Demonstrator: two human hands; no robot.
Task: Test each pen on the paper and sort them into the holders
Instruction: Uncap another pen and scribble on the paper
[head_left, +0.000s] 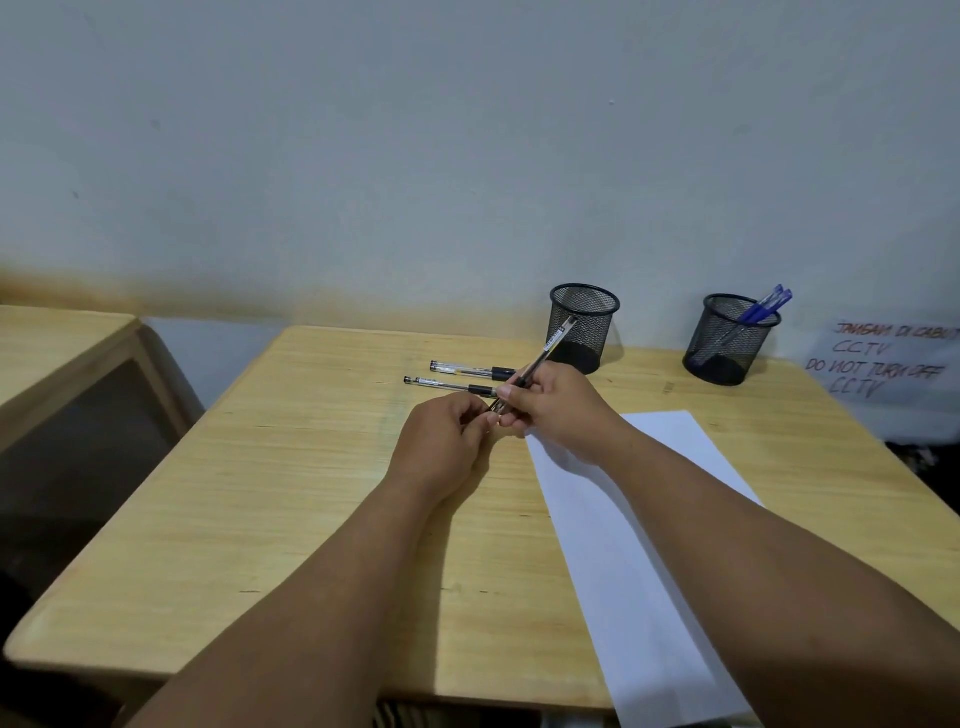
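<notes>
Hands meet just beyond the far left corner of the white paper (639, 530) on my wooden worktop (291, 499). My right hand (553, 410) grips a black pen (545, 356) by its lower barrel, its back end slanting up toward the near mesh holder (583, 327). My left hand (447, 431) has its fingers curled at the pen's tip end, pinching it there; whether a cap sits between them I cannot tell. Two more black pens (452, 385) lie side by side on the worktop just beyond the paper's far left corner, partly behind my hands. The near mesh holder stands beyond the paper; a second mesh holder (730, 340), right of the first, holds blue pens (763, 312). A handwritten notice (883, 364) hangs on the wall beyond the paper's right side.
</notes>
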